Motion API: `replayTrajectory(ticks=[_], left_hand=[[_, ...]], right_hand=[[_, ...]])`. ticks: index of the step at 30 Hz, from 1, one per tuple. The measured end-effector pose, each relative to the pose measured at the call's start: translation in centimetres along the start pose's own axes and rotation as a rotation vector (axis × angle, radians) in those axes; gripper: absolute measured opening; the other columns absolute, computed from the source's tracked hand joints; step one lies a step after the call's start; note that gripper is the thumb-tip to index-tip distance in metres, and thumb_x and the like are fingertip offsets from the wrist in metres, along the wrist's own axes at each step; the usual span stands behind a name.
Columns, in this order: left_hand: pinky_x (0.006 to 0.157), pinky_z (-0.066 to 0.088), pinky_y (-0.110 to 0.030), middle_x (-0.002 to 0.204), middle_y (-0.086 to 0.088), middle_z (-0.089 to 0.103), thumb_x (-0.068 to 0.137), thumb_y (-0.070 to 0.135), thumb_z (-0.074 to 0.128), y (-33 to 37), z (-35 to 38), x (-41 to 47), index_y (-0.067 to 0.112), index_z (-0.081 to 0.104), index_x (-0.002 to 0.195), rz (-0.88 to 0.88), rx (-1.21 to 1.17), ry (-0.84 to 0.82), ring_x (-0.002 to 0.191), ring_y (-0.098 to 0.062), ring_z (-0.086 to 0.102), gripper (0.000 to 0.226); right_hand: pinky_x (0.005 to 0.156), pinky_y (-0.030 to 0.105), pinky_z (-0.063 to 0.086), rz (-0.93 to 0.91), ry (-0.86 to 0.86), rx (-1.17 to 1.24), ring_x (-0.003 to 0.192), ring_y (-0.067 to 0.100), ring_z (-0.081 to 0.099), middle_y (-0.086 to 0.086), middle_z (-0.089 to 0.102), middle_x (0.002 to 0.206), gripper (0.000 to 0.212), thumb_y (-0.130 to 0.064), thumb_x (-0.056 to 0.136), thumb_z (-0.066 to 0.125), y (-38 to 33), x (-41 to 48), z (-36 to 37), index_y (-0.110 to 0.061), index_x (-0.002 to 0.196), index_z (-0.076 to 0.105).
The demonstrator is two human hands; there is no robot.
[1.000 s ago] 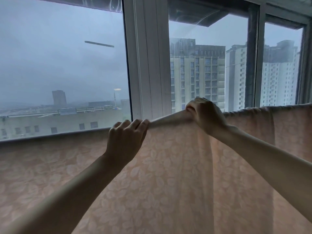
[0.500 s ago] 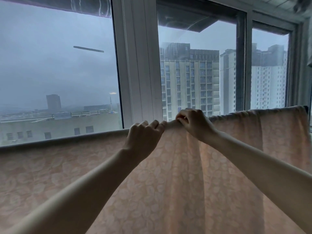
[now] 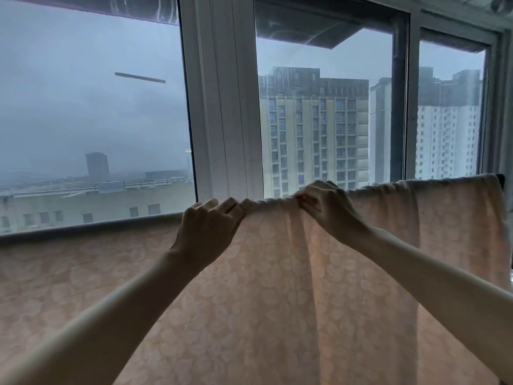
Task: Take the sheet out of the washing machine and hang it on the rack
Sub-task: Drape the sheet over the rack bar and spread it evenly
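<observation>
A pale pink sheet point(image 3: 266, 287) with a white leaf pattern hangs draped over a horizontal rack bar that runs across the view; the bar is almost wholly covered, with only its dark right end point(image 3: 500, 179) showing. My left hand point(image 3: 206, 232) grips the sheet's top fold over the bar, fingers curled over it. My right hand point(image 3: 326, 207) pinches the bunched fold a little to the right. The cloth between my hands is gathered into wrinkles, and long folds fall below them.
Right behind the rack stands a large window with a white frame post point(image 3: 224, 107) at centre and a darker post point(image 3: 401, 107) to the right. High-rise buildings show outside. The wall edge point(image 3: 506, 107) closes the right side.
My hands have come closer together along the top of the rack, bunching the sheet between them. The view has shifted so that the rack's right end shows.
</observation>
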State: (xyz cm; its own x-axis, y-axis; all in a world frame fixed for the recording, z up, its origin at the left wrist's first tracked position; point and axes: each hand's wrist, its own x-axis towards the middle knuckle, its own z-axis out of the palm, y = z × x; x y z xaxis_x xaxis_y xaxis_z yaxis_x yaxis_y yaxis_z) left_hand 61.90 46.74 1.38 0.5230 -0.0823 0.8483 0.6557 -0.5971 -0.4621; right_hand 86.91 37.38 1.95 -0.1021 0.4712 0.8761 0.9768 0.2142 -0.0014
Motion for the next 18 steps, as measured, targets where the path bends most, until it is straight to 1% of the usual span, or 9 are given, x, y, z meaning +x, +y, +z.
replayTrajectory(ticks=[3, 6, 8, 9, 11, 13, 15, 17, 18], left_hand=[[0.051, 0.048, -0.027, 0.085, 0.008, 0.070, 0.106, 0.039, 0.027, -0.2, 0.1, -0.2, 0.023, 0.070, 0.108, -0.015, 0.000, -0.008, 0.060, -0.017, 0.065, 0.047], [0.051, 0.047, -0.025, 0.085, 0.007, 0.071, 0.105, 0.039, 0.029, -0.2, 0.0, -0.2, 0.023, 0.070, 0.109, 0.002, -0.001, -0.002, 0.060, -0.017, 0.065, 0.045], [0.051, 0.049, -0.026, 0.086, 0.006, 0.071, 0.105, 0.038, 0.029, -0.1, 0.1, -0.2, 0.022, 0.070, 0.111, 0.006, 0.004, 0.001, 0.061, -0.017, 0.066, 0.044], [0.052, 0.050, -0.026, 0.086, 0.005, 0.071, 0.105, 0.038, 0.030, -0.1, 0.2, -0.2, 0.022, 0.070, 0.111, 0.001, 0.003, 0.004, 0.061, -0.018, 0.066, 0.043], [0.051, 0.051, -0.028, 0.086, 0.004, 0.071, 0.105, 0.036, 0.034, -0.1, 0.4, -0.2, 0.021, 0.070, 0.112, -0.002, -0.009, 0.012, 0.059, -0.019, 0.065, 0.039], [0.050, 0.051, -0.029, 0.085, 0.004, 0.071, 0.103, 0.034, 0.038, -0.1, 0.5, -0.1, 0.021, 0.069, 0.114, 0.011, -0.017, 0.022, 0.057, -0.020, 0.064, 0.036], [0.049, 0.051, -0.028, 0.085, 0.005, 0.070, 0.102, 0.033, 0.038, 0.0, 0.6, 0.0, 0.021, 0.069, 0.115, 0.020, -0.020, 0.028, 0.056, -0.019, 0.063, 0.035], [0.048, 0.051, -0.028, 0.083, 0.004, 0.070, 0.103, 0.034, 0.037, 0.1, 0.8, 0.1, 0.020, 0.069, 0.113, 0.015, -0.029, 0.029, 0.055, -0.017, 0.063, 0.037], [0.049, 0.051, -0.027, 0.082, 0.004, 0.070, 0.103, 0.035, 0.036, 0.1, 0.9, 0.1, 0.020, 0.070, 0.112, 0.010, -0.027, 0.028, 0.055, -0.017, 0.063, 0.038]], right_hand=[[0.078, 0.020, 0.044, -0.015, 0.014, 0.030, 0.087, 0.009, 0.057, -0.005, 0.065, 0.092, 0.016, -0.018, 0.084, 0.070, 0.1, 0.4, 0.5, -0.015, 0.099, 0.072], [0.080, 0.019, 0.047, -0.012, 0.052, 0.064, 0.084, 0.008, 0.059, -0.002, 0.066, 0.089, 0.013, -0.010, 0.085, 0.068, -0.2, 0.5, 0.6, -0.009, 0.097, 0.072], [0.079, 0.019, 0.046, 0.000, 0.070, 0.033, 0.083, 0.010, 0.060, 0.001, 0.067, 0.089, 0.012, -0.005, 0.087, 0.065, 0.0, 0.9, 0.5, -0.007, 0.096, 0.072], [0.078, 0.020, 0.045, 0.028, 0.082, 0.006, 0.083, 0.013, 0.062, 0.004, 0.068, 0.089, 0.012, -0.003, 0.087, 0.064, 0.6, 1.2, 0.3, -0.006, 0.096, 0.072], [0.079, 0.022, 0.042, 0.155, 0.103, -0.042, 0.084, 0.021, 0.063, 0.010, 0.070, 0.091, 0.013, -0.002, 0.088, 0.062, 2.6, 2.0, -0.6, -0.004, 0.095, 0.072], [0.080, 0.021, 0.040, 0.241, 0.058, -0.093, 0.087, 0.023, 0.064, 0.011, 0.071, 0.094, 0.013, -0.003, 0.089, 0.060, 4.6, 2.1, -1.9, -0.006, 0.093, 0.072], [0.081, 0.024, 0.043, 0.230, 0.002, -0.138, 0.090, 0.023, 0.064, 0.008, 0.071, 0.093, 0.013, -0.004, 0.089, 0.060, 5.5, 1.7, -2.7, -0.008, 0.091, 0.072], [0.083, 0.027, 0.045, 0.155, -0.021, -0.131, 0.091, 0.020, 0.062, 0.005, 0.069, 0.092, 0.011, -0.004, 0.087, 0.062, 5.0, 1.4, -2.9, -0.011, 0.090, 0.071], [0.082, 0.027, 0.045, 0.109, -0.024, -0.108, 0.091, 0.017, 0.060, 0.003, 0.069, 0.092, 0.011, -0.005, 0.086, 0.064, 4.5, 1.4, -2.8, -0.012, 0.090, 0.071]])
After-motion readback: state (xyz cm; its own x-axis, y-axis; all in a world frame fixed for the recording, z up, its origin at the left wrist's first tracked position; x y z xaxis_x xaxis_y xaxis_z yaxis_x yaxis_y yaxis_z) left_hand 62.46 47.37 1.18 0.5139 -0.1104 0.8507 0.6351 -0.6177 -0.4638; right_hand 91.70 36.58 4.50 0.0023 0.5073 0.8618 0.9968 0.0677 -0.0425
